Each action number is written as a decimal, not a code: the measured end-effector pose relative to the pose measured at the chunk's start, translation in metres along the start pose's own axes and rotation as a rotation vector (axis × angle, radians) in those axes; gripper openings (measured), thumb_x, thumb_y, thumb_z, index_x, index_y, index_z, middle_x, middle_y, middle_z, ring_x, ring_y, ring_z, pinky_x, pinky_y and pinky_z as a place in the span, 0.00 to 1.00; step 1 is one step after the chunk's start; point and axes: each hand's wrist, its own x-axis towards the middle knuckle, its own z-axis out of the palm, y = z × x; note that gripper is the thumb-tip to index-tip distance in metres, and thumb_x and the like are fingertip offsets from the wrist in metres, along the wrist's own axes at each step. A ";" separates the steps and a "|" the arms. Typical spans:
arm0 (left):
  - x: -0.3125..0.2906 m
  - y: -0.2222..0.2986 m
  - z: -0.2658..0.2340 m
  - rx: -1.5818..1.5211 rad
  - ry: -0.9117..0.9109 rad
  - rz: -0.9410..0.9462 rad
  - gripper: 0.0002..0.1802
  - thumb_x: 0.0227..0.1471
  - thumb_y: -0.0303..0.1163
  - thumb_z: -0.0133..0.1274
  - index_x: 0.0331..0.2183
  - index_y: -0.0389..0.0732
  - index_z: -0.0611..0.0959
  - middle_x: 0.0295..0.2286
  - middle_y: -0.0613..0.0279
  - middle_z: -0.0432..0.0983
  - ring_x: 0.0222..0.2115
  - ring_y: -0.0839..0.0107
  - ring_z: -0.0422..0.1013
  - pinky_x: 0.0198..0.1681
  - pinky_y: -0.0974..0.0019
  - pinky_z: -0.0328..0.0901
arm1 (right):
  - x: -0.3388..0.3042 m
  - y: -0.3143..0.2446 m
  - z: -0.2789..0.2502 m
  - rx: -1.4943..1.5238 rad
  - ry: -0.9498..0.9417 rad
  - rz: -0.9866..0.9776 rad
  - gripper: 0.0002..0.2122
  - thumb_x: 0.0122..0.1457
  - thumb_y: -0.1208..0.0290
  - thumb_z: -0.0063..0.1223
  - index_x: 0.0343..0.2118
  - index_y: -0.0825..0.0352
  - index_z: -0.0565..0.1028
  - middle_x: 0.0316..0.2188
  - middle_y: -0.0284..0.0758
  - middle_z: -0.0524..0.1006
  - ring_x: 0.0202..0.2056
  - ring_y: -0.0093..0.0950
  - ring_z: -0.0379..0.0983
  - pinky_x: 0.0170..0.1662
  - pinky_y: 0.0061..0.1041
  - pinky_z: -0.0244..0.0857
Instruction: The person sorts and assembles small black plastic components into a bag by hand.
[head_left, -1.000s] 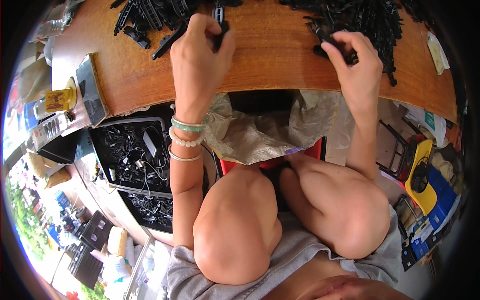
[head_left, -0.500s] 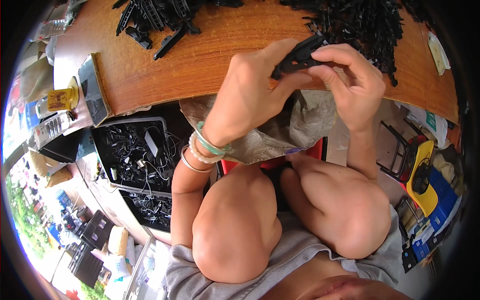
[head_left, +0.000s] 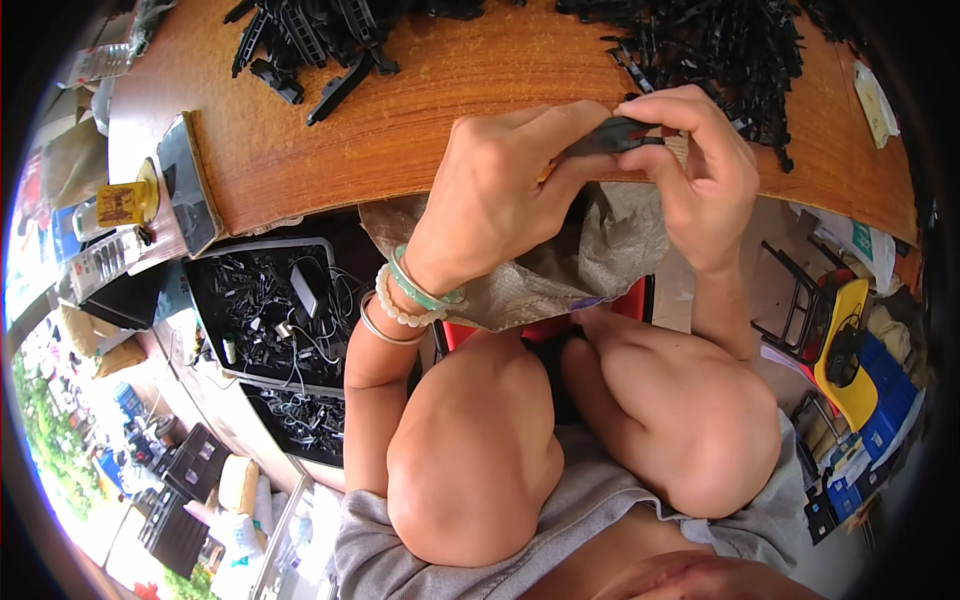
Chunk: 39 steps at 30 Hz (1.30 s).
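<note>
Above the table's near edge, a dark, slim black plastic part [head_left: 608, 137] is held between both hands. My left hand [head_left: 505, 185], with bracelets at the wrist, pinches its left end between thumb and fingers. At the other end, the thumb and fingertips of my right hand [head_left: 700, 165] close on it. Fingers cover part of its outline, so its exact kind cannot be told. Just below the hands, an open woven sack [head_left: 520, 290] hangs at the table edge in front of my knees.
Heaps of black plastic parts lie on the wooden table [head_left: 430, 110], one pile [head_left: 320, 35] at far left and another [head_left: 710, 60] at far right. Black trays [head_left: 270, 300] of parts and cables stand below left. A yellow stool [head_left: 848, 370] is at right.
The black part has been turned so that a narrower, smoother side shows. My left hand has lowered slightly, and the right fingers have shifted along the part.
</note>
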 end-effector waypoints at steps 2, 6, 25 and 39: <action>0.001 0.000 0.000 -0.032 0.000 -0.013 0.15 0.42 0.26 0.60 0.36 0.37 0.80 0.24 0.52 0.76 0.22 0.55 0.73 0.23 0.62 0.66 | 0.000 0.001 0.001 0.037 0.044 -0.059 0.15 0.40 0.86 0.61 0.35 0.70 0.77 0.30 0.35 0.77 0.31 0.26 0.73 0.31 0.19 0.64; -0.003 -0.002 -0.002 -0.034 -0.008 -0.041 0.15 0.42 0.26 0.61 0.37 0.38 0.80 0.24 0.53 0.76 0.23 0.57 0.74 0.24 0.63 0.67 | 0.003 -0.004 0.001 0.073 0.022 0.007 0.13 0.41 0.86 0.61 0.33 0.71 0.77 0.30 0.36 0.76 0.30 0.24 0.72 0.30 0.18 0.64; -0.003 0.007 0.000 0.081 0.061 0.004 0.18 0.39 0.19 0.60 0.38 0.34 0.81 0.29 0.54 0.80 0.25 0.67 0.77 0.29 0.70 0.70 | -0.002 -0.016 0.003 0.371 -0.051 0.331 0.13 0.51 0.77 0.61 0.40 0.72 0.73 0.30 0.33 0.76 0.29 0.20 0.72 0.32 0.17 0.66; -0.003 0.018 0.015 0.241 0.176 0.216 0.22 0.36 0.19 0.59 0.40 0.37 0.81 0.30 0.54 0.79 0.24 0.63 0.76 0.24 0.68 0.71 | -0.014 -0.026 0.008 0.634 0.078 0.412 0.08 0.55 0.76 0.52 0.36 0.73 0.72 0.27 0.35 0.75 0.26 0.21 0.73 0.30 0.19 0.68</action>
